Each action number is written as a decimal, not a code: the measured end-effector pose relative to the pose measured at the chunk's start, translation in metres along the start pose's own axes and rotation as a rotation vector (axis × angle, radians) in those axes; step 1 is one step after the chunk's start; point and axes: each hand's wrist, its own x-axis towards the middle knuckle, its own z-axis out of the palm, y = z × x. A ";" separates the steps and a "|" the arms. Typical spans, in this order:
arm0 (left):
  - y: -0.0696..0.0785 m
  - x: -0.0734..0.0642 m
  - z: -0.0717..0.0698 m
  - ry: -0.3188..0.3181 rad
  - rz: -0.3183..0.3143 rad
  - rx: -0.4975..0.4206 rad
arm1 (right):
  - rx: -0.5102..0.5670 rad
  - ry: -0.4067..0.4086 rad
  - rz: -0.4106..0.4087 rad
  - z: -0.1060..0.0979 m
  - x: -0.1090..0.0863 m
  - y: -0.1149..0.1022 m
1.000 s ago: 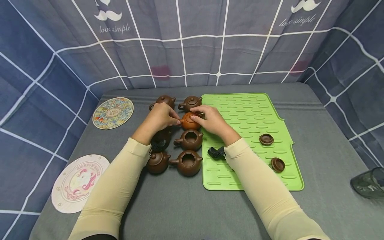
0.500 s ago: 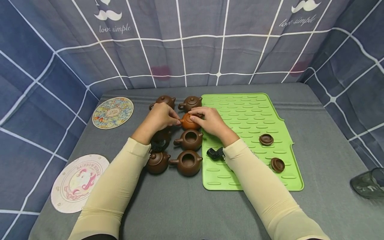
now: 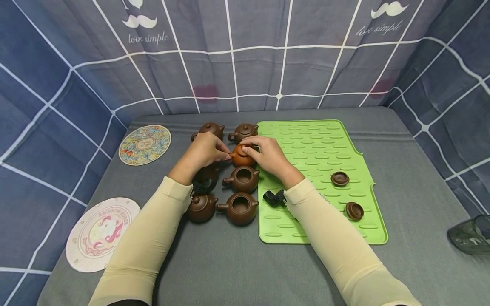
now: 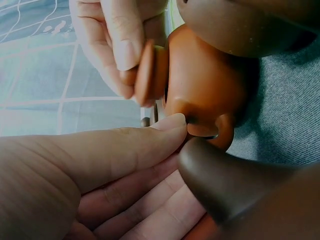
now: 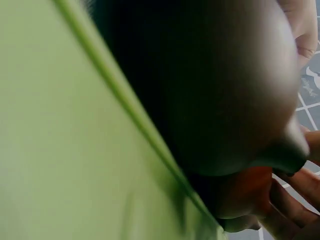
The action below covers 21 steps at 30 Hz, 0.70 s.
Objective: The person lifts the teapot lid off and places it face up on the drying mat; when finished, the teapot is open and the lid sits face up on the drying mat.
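Note:
A small orange-brown teapot point(image 3: 242, 158) stands in the right-hand column of teapots, at the left edge of the green mat. My left hand point(image 3: 204, 151) pinches its handle between thumb and fingers. By its knob, my right hand point(image 3: 269, 158) holds the matching lid point(image 4: 145, 75); in the left wrist view the lid's inner rim shows, raised at the pot's mouth. Just in front sit two lidless brown teapots, one nearer point(image 3: 241, 208) and one farther point(image 3: 243, 179). In the right wrist view, a brown teapot point(image 5: 225, 90) hides much of the orange one.
Two brown lids point(image 3: 340, 178) point(image 3: 354, 211) lie on the green mat point(image 3: 306, 140). Lidded brown teapots stand behind point(image 3: 244, 131) and to the left point(image 3: 201, 208). Two round coasters point(image 3: 144, 144) point(image 3: 102, 233) lie at the left; a dark glass point(image 3: 471, 233) is at the right edge.
The right hand has shifted very slightly left, and the orange lid now looks a little raised from the pot. The left hand stays at the handle.

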 end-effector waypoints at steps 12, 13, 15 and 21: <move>0.000 0.000 0.001 0.000 0.009 0.000 | -0.019 0.055 -0.080 -0.006 -0.001 -0.014; 0.000 0.000 0.000 -0.001 0.009 0.002 | -0.015 0.056 -0.084 -0.007 -0.002 -0.015; 0.000 0.000 0.001 -0.001 0.009 0.007 | -0.006 0.060 -0.098 -0.008 -0.003 -0.017; 0.000 0.001 0.000 -0.002 0.015 0.018 | 0.086 0.069 -0.127 -0.014 -0.004 -0.022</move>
